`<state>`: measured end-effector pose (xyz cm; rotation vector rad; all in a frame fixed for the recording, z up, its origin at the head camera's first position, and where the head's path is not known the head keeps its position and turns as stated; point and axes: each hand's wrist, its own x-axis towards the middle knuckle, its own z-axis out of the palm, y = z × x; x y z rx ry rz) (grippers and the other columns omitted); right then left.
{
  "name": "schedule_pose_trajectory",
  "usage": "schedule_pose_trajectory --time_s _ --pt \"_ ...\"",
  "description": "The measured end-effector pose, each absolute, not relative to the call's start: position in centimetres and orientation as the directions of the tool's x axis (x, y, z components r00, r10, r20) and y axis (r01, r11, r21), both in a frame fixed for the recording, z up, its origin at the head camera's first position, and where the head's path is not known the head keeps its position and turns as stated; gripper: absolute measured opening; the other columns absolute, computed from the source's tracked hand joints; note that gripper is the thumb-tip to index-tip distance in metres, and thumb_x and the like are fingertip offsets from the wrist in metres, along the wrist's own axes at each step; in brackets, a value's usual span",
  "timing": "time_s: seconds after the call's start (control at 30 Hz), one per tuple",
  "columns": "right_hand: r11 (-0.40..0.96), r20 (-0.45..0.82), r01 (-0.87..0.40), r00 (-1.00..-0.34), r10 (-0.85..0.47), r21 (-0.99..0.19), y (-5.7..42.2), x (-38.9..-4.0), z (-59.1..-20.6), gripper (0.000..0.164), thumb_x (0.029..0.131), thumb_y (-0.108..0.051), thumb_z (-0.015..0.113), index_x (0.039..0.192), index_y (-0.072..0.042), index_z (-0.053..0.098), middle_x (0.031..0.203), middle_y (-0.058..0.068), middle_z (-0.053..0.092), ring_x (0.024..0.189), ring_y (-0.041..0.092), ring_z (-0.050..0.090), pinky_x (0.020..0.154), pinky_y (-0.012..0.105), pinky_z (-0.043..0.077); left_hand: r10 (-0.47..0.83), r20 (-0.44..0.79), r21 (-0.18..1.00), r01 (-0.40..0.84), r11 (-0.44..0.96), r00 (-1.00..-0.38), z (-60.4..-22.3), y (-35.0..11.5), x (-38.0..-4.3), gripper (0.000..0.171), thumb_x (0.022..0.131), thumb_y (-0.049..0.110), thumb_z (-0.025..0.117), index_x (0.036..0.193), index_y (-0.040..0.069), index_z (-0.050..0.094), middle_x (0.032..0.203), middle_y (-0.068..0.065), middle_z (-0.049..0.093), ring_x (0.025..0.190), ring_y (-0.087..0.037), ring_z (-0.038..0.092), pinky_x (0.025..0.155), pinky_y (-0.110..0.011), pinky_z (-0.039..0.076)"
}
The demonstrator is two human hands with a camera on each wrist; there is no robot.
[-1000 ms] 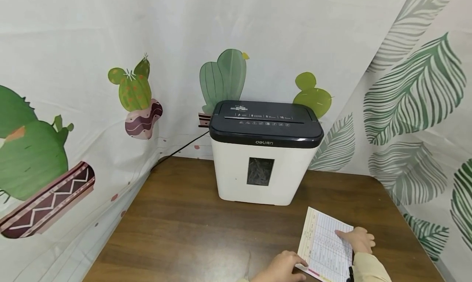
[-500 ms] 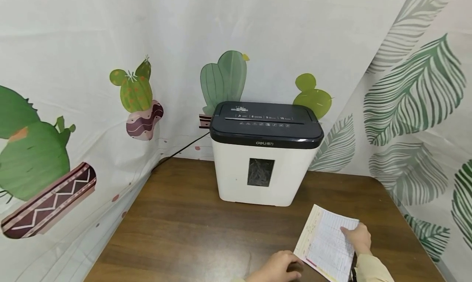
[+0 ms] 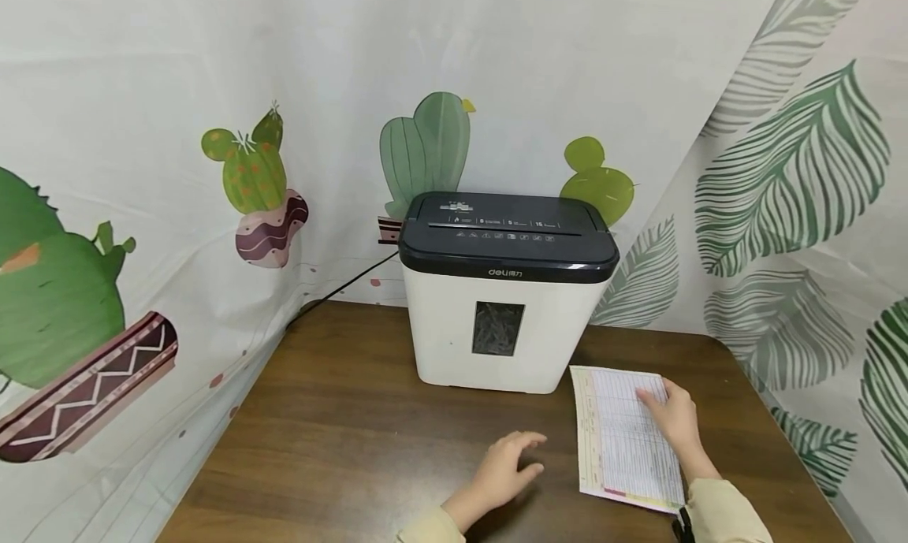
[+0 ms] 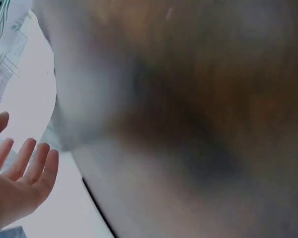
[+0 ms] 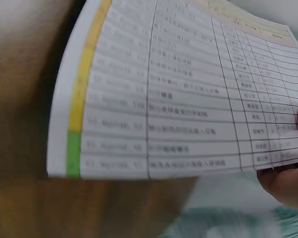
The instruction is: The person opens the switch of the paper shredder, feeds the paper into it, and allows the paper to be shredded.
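My right hand [image 3: 674,417] pinches the right edge of a printed sheet of paper [image 3: 624,448], thumb on top and fingers underneath. In the right wrist view the sheet [image 5: 188,99] shows ruled rows of text with a yellow and green strip along one side, and it looks lifted off the table. To the left of the paper, my left hand [image 3: 500,472] hangs over the table, fingers loosely bent, apart from the sheet and holding nothing. The left wrist view shows the left hand [image 4: 25,183] with its fingers spread beside the paper.
A white paper shredder [image 3: 447,338] with a black top and feed slot [image 3: 507,228] stands at the back of the wooden table [image 3: 340,433]. Shreds show through its window [image 3: 499,329]. A black cord [image 3: 347,286] runs left from it. Patterned cloth [image 3: 319,70] hangs behind.
The right hand has moved the sheet forward, toward the shredder, and turned it straighter. My left hand has left the paper's lower corner and moved forward and left.
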<state>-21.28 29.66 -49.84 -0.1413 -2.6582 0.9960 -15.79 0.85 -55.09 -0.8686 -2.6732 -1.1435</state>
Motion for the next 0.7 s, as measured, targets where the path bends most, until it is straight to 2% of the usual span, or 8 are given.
schedule_pose_trajectory --time_s 0.1,0.2,0.3,0.37,0.4,0.53,0.7 --pt "0.767 0.362 -0.168 -0.928 0.088 -0.619 28.2 -21.2 -48.4 0.022 0.087 -0.006 0.065 0.095 0.013 0.059 0.089 0.033 0.064 0.077 0.044 0.062 0.068 0.052 0.048 0.401 0.353 0.659 0.529 0.535 -0.845 -54.3 0.0 -16.6 0.040 0.084 0.014 0.070 0.121 0.011 0.058 0.103 -0.007 0.068 0.095 -0.014 0.064 0.078 -0.024 0.050" --pt "0.749 0.466 -0.297 -0.884 0.017 -0.592 26.8 -21.1 -47.3 0.013 0.085 -0.006 0.067 0.083 0.005 0.060 0.074 0.020 0.064 0.065 0.028 0.060 0.059 0.040 0.047 0.378 0.367 0.679 0.523 0.515 -0.850 -53.3 -0.8 -17.2 0.039 0.085 0.014 0.069 0.122 0.011 0.057 0.103 -0.006 0.067 0.095 -0.016 0.064 0.076 -0.023 0.049" --pt "0.749 0.505 -0.353 -0.863 -0.028 -0.560 25.4 -21.1 -46.1 0.010 0.083 -0.004 0.068 0.082 0.002 0.061 0.072 0.015 0.065 0.062 0.019 0.055 0.057 0.035 0.044 0.383 0.349 0.685 0.512 0.518 -0.855 -52.5 -1.5 -17.7 0.041 0.086 0.016 0.068 0.125 0.011 0.056 0.105 -0.005 0.067 0.096 -0.018 0.064 0.079 -0.025 0.049" --pt "0.763 0.514 -0.365 -0.856 -0.051 -0.533 24.5 -21.0 -45.4 0.007 0.082 -0.002 0.068 0.084 0.002 0.063 0.075 0.015 0.067 0.064 0.019 0.057 0.059 0.036 0.045 0.381 0.337 0.690 0.501 0.522 -0.861 -52.2 -1.9 -17.9 0.043 0.087 0.016 0.068 0.127 0.011 0.054 0.108 -0.006 0.066 0.098 -0.020 0.063 0.081 -0.027 0.050" --pt "0.779 0.499 -0.363 -0.863 -0.074 -0.512 24.0 -20.8 -45.0 0.006 0.082 0.000 0.067 0.086 0.002 0.063 0.079 0.017 0.068 0.067 0.023 0.059 0.061 0.041 0.046 0.373 0.334 0.690 0.494 0.529 -0.866 -52.0 -2.0 -18.0 0.045 0.087 0.017 0.068 0.129 0.011 0.053 0.109 -0.005 0.065 0.099 -0.020 0.063 0.082 -0.028 0.050" --pt "0.810 0.503 -0.399 -0.851 -0.151 -0.431 22.0 -20.3 -44.0 0.009 0.079 0.003 0.070 0.086 0.000 0.065 0.084 0.015 0.069 0.077 0.030 0.064 0.067 0.047 0.049 0.331 0.355 0.681 0.484 0.549 -0.874 -51.1 -2.6 -18.2 0.054 0.086 0.021 0.070 0.134 0.011 0.047 0.115 -0.006 0.062 0.105 -0.022 0.060 0.084 -0.031 0.050" --pt "0.813 0.546 -0.507 -0.783 -0.297 -0.287 19.5 -19.8 -43.5 0.014 0.075 0.002 0.074 0.081 -0.006 0.064 0.078 0.006 0.066 0.075 0.023 0.062 0.066 0.039 0.050 0.311 0.385 0.640 0.495 0.588 -0.869 -49.7 -3.0 -18.7 0.060 0.083 0.022 0.072 0.137 0.013 0.046 0.128 -0.004 0.057 0.116 -0.023 0.054 0.093 -0.040 0.047"
